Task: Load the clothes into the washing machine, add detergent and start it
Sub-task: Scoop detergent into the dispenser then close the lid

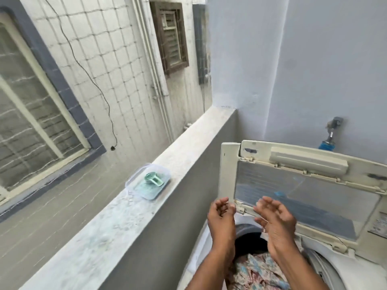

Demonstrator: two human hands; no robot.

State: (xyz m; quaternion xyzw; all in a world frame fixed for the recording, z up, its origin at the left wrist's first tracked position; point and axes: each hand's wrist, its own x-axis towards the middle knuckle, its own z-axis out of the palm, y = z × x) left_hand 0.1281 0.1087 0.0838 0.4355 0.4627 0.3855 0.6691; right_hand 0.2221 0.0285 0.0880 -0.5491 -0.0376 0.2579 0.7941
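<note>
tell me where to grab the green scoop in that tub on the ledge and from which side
Take the green scoop by its flat handle, which sticks out toward the lower right from the round cup. It lies on the powder in the open clear tub, so come from above, probably with the left hand, the nearer one.

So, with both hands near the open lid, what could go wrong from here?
1. The raised lid could drop on the left hand or right hand, both under it.
2. The detergent container sits near the ledge's outer edge; a careless reach might knock it off.
</note>
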